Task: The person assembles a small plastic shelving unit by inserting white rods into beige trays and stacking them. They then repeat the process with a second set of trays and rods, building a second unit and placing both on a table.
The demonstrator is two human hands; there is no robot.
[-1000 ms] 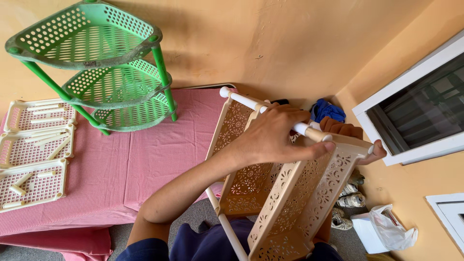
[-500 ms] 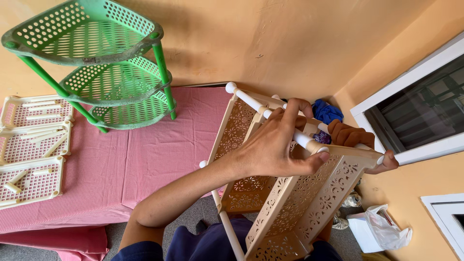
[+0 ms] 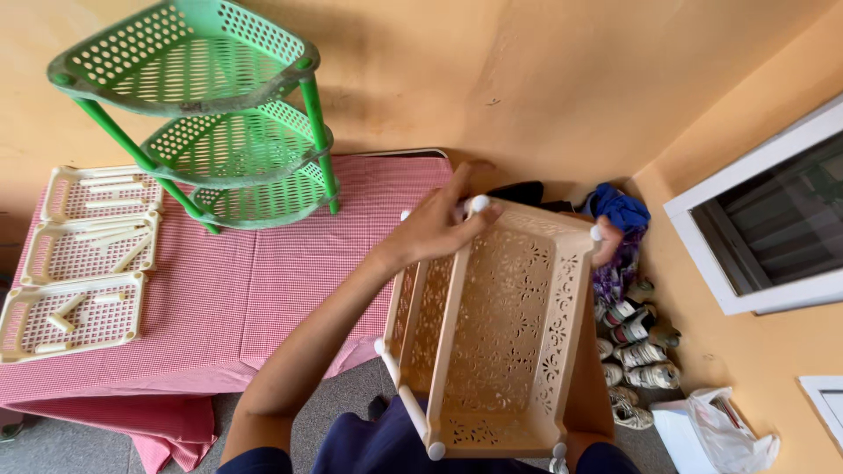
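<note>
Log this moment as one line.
left hand: grips beige rack top post | right hand: on far corner | green shelf: on table

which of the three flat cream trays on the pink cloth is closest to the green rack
The top tray, farthest from the person. Its right end lies just beside the green rack's leg, while the middle tray and bottom tray sit lower and farther off.

Open tablecloth (image 3: pixel 263 290) is left between the green corner rack (image 3: pixel 219 132) and the beige trays (image 3: pixel 79 263), while passage on the right is blocked by shoes (image 3: pixel 637 351) and a bag (image 3: pixel 729 434) along the wall.
</note>
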